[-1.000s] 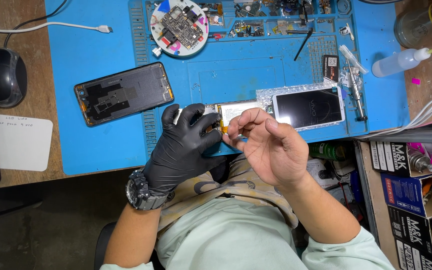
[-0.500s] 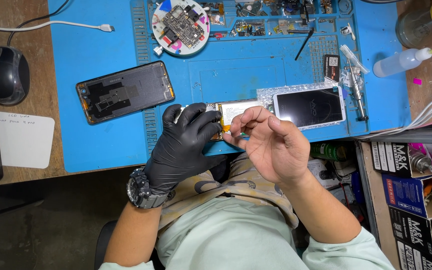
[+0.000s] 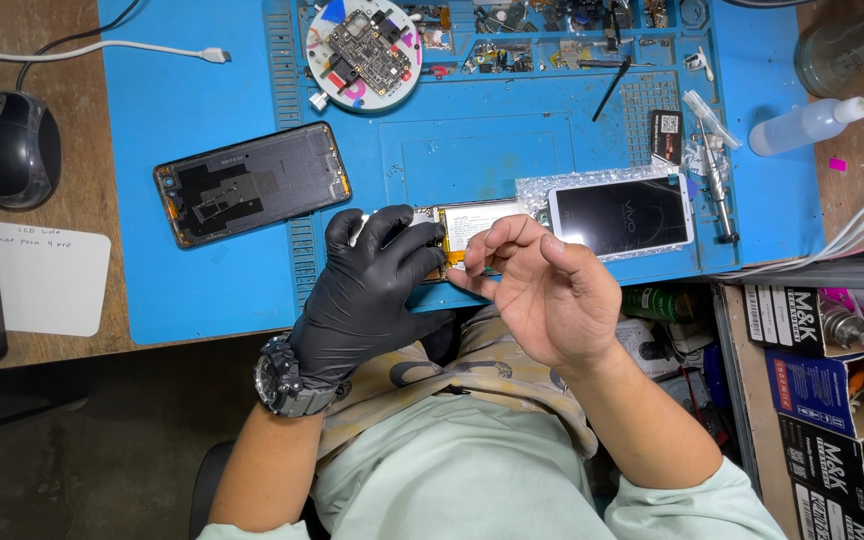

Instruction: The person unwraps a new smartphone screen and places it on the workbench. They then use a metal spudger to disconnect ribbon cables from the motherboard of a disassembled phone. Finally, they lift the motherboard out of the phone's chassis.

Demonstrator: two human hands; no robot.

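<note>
My left hand (image 3: pixel 370 285), in a black glove, presses down on an opened phone (image 3: pixel 457 228) with a white battery that lies at the near edge of the blue work mat (image 3: pixel 202 290). My bare right hand (image 3: pixel 542 290) hovers just right of it, thumb and forefinger pinched together close to the phone's near edge; whether something small sits between them I cannot tell. A white-framed phone screen (image 3: pixel 620 215) on bubble wrap lies right of the opened phone. A dark phone back shell (image 3: pixel 250 184) lies to the left on the mat.
A round white dish with a circuit board (image 3: pixel 363 50) sits at the mat's far side, by trays of small parts (image 3: pixel 542 25). A squeeze bottle (image 3: pixel 802 125), tweezers (image 3: pixel 717 185), a mouse (image 3: pixel 10 148), a paper note (image 3: pixel 47 278) and boxes (image 3: pixel 822 400) surround the mat.
My right hand has lifted slightly and its fingers have shifted at the phone's edge. My left hand stays pressed on the opened phone.
</note>
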